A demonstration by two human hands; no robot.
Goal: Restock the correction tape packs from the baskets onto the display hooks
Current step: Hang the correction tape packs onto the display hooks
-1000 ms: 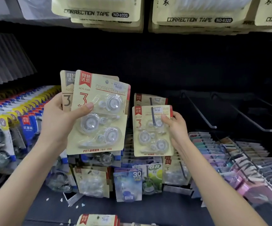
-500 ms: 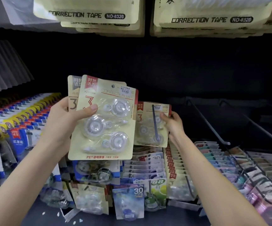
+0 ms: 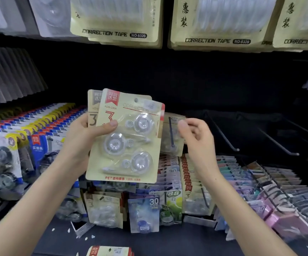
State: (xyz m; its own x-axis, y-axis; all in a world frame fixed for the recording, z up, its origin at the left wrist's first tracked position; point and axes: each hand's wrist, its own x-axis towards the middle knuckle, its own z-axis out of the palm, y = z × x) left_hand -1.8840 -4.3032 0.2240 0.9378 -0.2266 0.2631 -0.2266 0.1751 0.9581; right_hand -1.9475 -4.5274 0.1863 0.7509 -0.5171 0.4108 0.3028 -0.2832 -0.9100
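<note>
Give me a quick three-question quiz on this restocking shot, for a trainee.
1. True or false: the left hand holds two packs.
2. Which big red number is printed on the front one? A) 3 B) 30 C) 88
3. Fill in: the two hooks to the right of the right hand carry ___ packs.

Key: 1 true; 2 A; 3 no.
</note>
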